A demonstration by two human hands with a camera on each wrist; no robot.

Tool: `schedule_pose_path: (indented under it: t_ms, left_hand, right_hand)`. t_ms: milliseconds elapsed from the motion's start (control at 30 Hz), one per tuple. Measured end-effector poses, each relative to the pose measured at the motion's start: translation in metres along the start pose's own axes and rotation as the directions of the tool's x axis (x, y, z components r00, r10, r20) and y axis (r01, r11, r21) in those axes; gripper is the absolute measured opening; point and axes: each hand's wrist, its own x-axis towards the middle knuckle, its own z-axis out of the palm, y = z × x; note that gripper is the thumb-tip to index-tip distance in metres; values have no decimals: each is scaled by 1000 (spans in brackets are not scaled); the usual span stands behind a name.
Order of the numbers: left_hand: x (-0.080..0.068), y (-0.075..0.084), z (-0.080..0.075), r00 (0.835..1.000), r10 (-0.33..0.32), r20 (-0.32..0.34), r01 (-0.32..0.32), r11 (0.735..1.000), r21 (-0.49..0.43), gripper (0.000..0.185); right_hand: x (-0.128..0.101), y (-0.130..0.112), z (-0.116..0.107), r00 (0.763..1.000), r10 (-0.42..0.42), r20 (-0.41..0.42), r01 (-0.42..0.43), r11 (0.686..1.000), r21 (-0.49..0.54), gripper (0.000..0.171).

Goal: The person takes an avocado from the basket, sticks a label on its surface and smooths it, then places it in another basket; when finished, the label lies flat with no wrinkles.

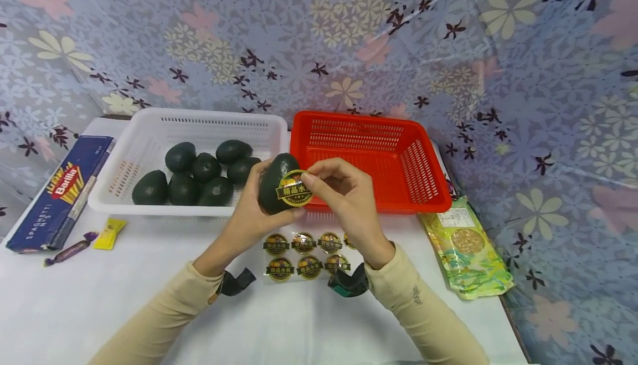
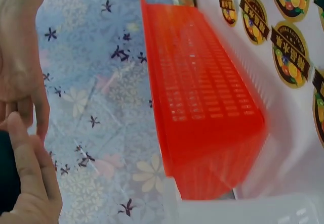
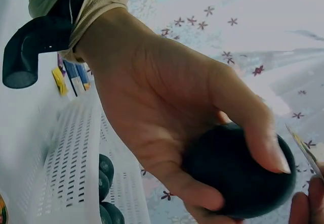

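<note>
My left grip (image 1: 249, 210) is curled round a dark green avocado (image 1: 271, 188), fingers behind it and thumb along its lower side, so that it is held up tilted over the near rims of two baskets. My right grip (image 1: 351, 201) pinches a round gold-and-black sticker (image 1: 294, 189) by its upper right edge, between thumb and fingers. Seen from my head, the sticker overlaps the avocado's right side; in the right wrist view a thin edge shows just beside the avocado, apart from it. Below my wrists a clear sheet (image 1: 293, 255) with more such stickers lies on the white surface (image 1: 149, 298). Behind my left grip stands a white basket (image 1: 149, 210), with at least seven avocados (image 1: 183, 189) grouped in it. Just beside it, behind my right grip, is a red basket (image 1: 369, 118). Farther left, a blue spaghetti box (image 1: 60, 199) lies near the white basket, and a yellow packet (image 1: 109, 235) and a purple wrapped sweet (image 1: 72, 248) sit nearer me. To the right, by the red basket, lies a green-and-yellow bag (image 1: 468, 248). A floral cloth (image 1: 299, 49) hangs behind everything.
</note>
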Motion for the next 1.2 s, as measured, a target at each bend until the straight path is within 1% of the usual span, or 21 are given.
schedule_pose_path:
  t_ms: [67, 233, 300, 433, 600, 733, 800, 867, 967, 1067, 1200]
  left_hand:
    - [-1, 1, 2, 1000, 29, -5, -29, 999, -27, 88]
    - [0, 3, 4, 996, 84, -31, -85, 996, -39, 88]
    - [-1, 4, 3, 996, 85, -32, -86, 995, -45, 88]
    - [-1, 7, 3, 997, 72, -8, -73, 995, -74, 87]
    - [-3, 9, 5, 998, 55, 10, -53, 992, -112, 84]
    - [-3, 10, 6, 998, 66, 19, -62, 988, -145, 85]
    - [-4, 10, 5, 997, 70, 18, -67, 985, -156, 88]
    - [-6, 10, 5, 998, 66, 2, -65, 986, -152, 88]
    - [-8, 12, 6, 997, 59, -40, -63, 990, -122, 82]
    - [-9, 14, 8, 995, 54, -79, -63, 992, -111, 67]
    - [-9, 16, 10, 995, 50, -90, -66, 981, -184, 50]
  right_hand:
    - [-2, 0, 2, 999, -17, -30, 18, 1000, 14, 17]
    - [-5, -1, 6, 996, -21, -82, 25, 999, 43, 12]
    - [-6, -1, 7, 996, -11, -87, 16, 998, 58, 10]
    - [-5, -1, 10, 996, -5, -85, 12, 997, 76, 10]
    - [-6, 0, 12, 996, -13, -87, 18, 998, 57, 12]
    - [-6, 1, 16, 994, -54, -99, 58, 998, 36, 13]
    - [-6, 2, 17, 989, -89, -116, 91, 996, 8, 12]
    - [-7, 3, 19, 983, -123, -137, 119, 992, -37, 12]
    - [-8, 4, 22, 973, -163, -164, 148, 984, -100, 10]
    - [-9, 4, 25, 966, -192, -172, 169, 975, -143, 10]
    - [-9, 4, 28, 963, -213, -162, 185, 968, -170, 10]
